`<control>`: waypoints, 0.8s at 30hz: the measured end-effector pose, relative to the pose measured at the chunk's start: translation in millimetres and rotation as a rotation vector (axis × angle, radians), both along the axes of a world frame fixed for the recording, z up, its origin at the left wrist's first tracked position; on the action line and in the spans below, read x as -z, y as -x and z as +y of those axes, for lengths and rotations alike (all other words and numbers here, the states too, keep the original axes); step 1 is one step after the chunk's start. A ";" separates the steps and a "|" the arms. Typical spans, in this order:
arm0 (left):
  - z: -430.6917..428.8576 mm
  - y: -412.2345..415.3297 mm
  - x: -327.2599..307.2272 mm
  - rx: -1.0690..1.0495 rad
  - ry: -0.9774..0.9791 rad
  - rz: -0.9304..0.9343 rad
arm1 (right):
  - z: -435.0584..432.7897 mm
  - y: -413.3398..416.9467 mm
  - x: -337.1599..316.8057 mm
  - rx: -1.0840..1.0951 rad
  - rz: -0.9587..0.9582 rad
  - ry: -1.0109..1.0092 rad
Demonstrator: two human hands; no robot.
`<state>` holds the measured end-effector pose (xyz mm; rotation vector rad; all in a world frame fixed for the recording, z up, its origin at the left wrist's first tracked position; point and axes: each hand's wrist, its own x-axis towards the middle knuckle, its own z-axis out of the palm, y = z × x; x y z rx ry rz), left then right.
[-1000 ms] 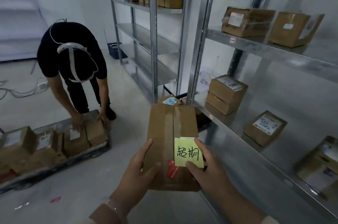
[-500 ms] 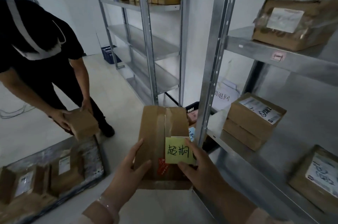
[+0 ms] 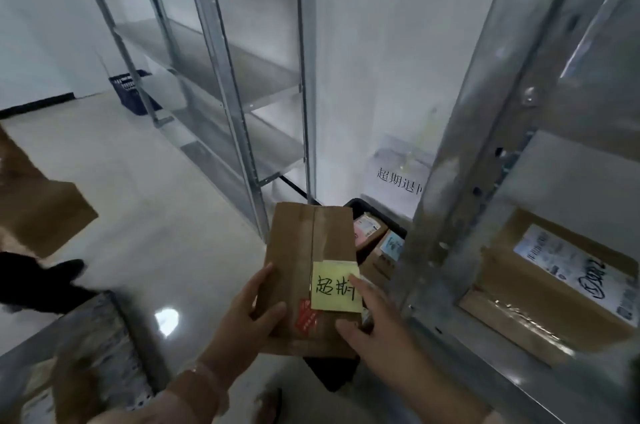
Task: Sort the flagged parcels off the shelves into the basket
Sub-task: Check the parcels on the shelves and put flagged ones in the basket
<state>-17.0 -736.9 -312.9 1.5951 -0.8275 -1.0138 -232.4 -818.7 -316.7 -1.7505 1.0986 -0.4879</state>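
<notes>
I hold a flat brown cardboard parcel (image 3: 301, 261) in front of me with both hands. A yellow sticky note (image 3: 335, 286) with handwritten characters is stuck on its top face, beside a red sticker. My left hand (image 3: 247, 314) grips the parcel's left edge, thumb on top. My right hand (image 3: 372, 323) grips its right near corner, thumb by the note. Just beyond the parcel a black basket (image 3: 375, 215) stands on the floor between two racks, with several labelled parcels (image 3: 370, 233) inside; the parcel hides much of it.
A metal rack post (image 3: 460, 160) stands close on my right, with a labelled box (image 3: 561, 278) on its shelf. A second metal rack (image 3: 221, 77) stands ahead. A blue crate (image 3: 130, 91) sits by the far wall. Another person's box (image 3: 38, 209) and dark sleeve (image 3: 31, 281) are at left, a cart (image 3: 86, 354) below.
I have moved forward and looked down, so the black basket now shows just past the parcel. The other person has slipped mostly out of view at the left. My grip is unchanged.
</notes>
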 end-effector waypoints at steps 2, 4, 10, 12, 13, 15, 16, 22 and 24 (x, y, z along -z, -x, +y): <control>-39.6 -28.6 8.1 0.080 -0.010 -0.021 | -23.3 -22.9 6.8 0.064 0.025 0.002; -80.4 -57.1 19.1 0.165 -0.033 -0.061 | -47.4 -46.9 16.2 0.162 0.051 -0.012; -201.7 -113.4 58.8 0.394 -0.124 -0.044 | -109.7 -93.5 36.1 0.350 0.168 -0.036; -241.5 -119.8 75.5 0.469 -0.122 -0.049 | -127.8 -98.8 41.1 0.448 0.216 -0.022; -261.9 -121.5 84.8 0.507 -0.117 -0.043 | -135.9 -101.2 43.6 0.500 0.231 -0.030; -300.0 -121.7 104.0 0.573 -0.129 -0.048 | -150.2 -103.1 49.1 0.565 0.265 -0.035; -317.1 -120.0 113.5 0.600 -0.141 -0.065 | -156.2 -103.0 51.5 0.588 0.287 -0.036; -382.8 -103.8 162.7 0.713 -0.147 -0.110 | -176.8 -100.3 66.3 0.639 0.348 -0.047; -390.9 -97.4 177.6 0.761 -0.198 -0.126 | -178.8 -97.8 73.4 0.657 0.367 -0.070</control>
